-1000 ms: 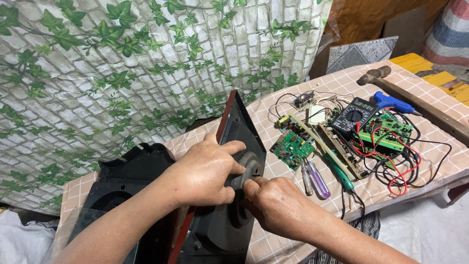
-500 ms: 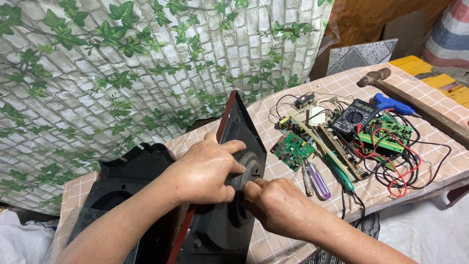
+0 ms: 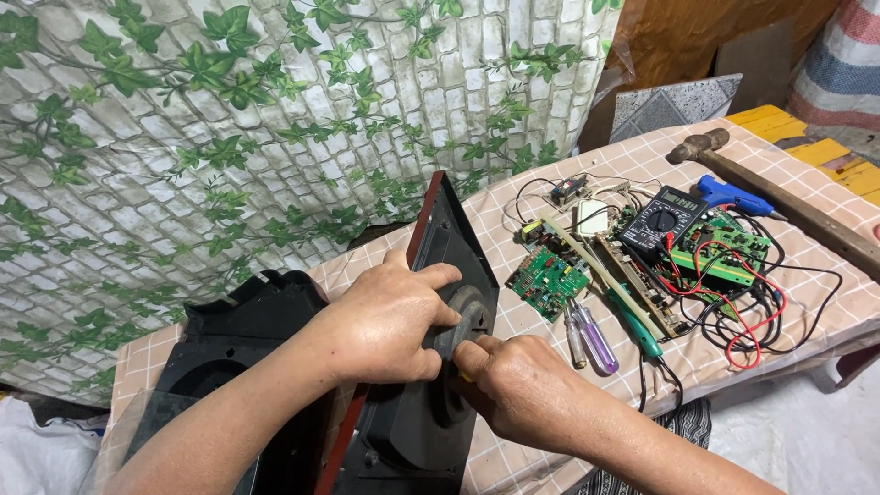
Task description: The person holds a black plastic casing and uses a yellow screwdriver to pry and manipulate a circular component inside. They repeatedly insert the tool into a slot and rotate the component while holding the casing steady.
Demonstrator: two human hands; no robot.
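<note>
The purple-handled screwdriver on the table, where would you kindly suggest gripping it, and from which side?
Grip the purple-handled screwdriver by its thick translucent handle, coming from above and the near table edge. It lies flat on the checked tablecloth, handle end towards the person, with a clear-handled screwdriver close on one side.

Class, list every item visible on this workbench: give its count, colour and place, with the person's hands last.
Speaker panel: one, black with red edge, tilted up, centre front.
Black housing: one, left of panel.
Circuit boards: several, green, centre right.
Multimeter: one, black, among red and black wires.
Screwdrivers: purple, clear and green handles, beside boards.
Glue gun: one, blue, far right.
Hammer: one, wooden handle, right edge.
Left hand: gripping the panel's round part.
Right hand: against the panel.
</note>
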